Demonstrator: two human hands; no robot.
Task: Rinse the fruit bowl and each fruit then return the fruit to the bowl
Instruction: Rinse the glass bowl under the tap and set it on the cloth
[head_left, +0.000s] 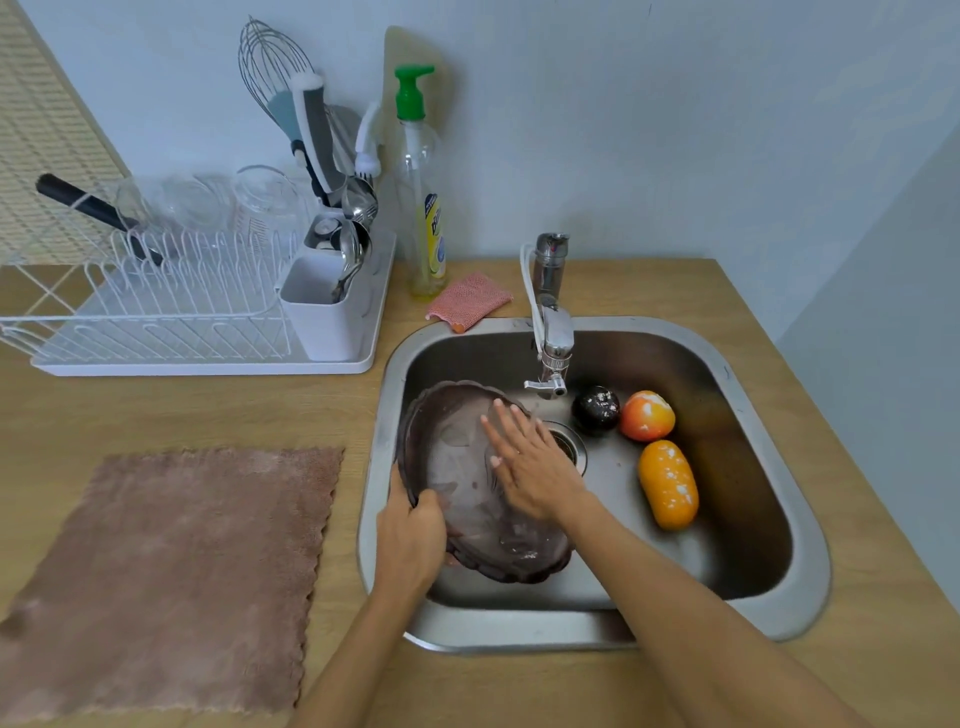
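A dark translucent fruit bowl (457, 457) with a scalloped rim is tilted on its edge in the left half of the steel sink (769, 457). My left hand (410, 540) grips its near-left rim. My right hand (530, 462) lies flat, fingers straight, against the bowl's inner face, below the tap (553, 343). On the sink floor to the right lie three fruits with white specks: a dark round one (596, 409), a red-orange round one (647, 415) and an oblong orange one (668, 484).
A drain (571, 447) sits mid-sink behind my right hand. A brown towel (171, 571) is spread on the wooden counter at left. Behind it stands a white dish rack (197, 306) with glasses and utensils, a soap bottle (423, 208) and a pink scrub pad (470, 301).
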